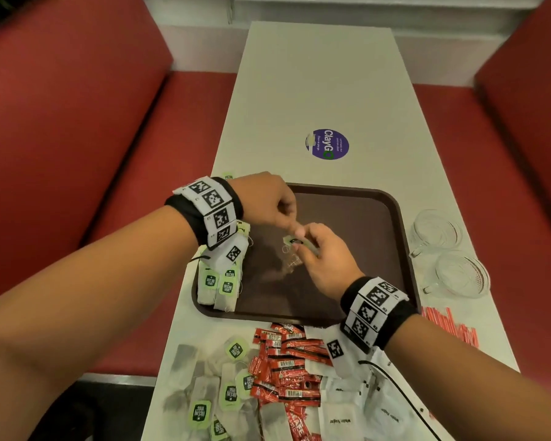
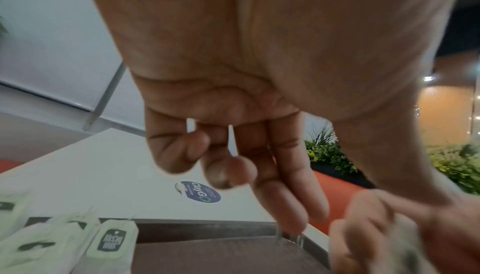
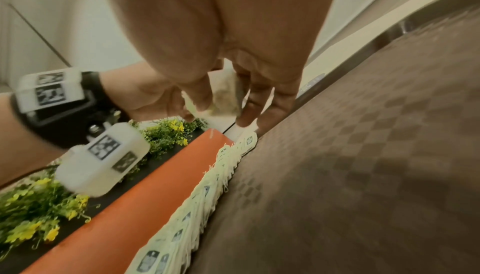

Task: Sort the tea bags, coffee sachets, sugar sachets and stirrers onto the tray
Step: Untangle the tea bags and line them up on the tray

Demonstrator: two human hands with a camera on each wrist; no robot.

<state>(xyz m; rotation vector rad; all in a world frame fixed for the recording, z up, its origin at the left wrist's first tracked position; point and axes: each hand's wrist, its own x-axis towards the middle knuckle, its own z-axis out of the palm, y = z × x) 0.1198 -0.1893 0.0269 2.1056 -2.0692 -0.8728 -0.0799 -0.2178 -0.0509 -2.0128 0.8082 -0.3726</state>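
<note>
Over the brown tray (image 1: 363, 218) my right hand (image 1: 299, 246) pinches a tea bag (image 1: 291, 241) with a green tag, thumb on one side and fingers on the other; the bag (image 3: 226, 93) shows in the right wrist view. My left hand (image 1: 295, 229) comes in from the left with curled fingers, and its fingertips meet the same bag at its edge. A row of tea bags (image 1: 220, 281) lies along the tray's left side. Near me on the table lie loose tea bags (image 1: 220, 393), red coffee sachets (image 1: 283, 361), white sugar sachets (image 1: 347, 409) and red-striped stirrers (image 1: 452, 326).
Two glass cups (image 1: 436, 230) (image 1: 462, 275) stand right of the tray. A purple round sticker (image 1: 328, 144) sits on the white table (image 1: 315, 74) beyond it. Red bench seats (image 1: 77, 122) flank the table on both sides.
</note>
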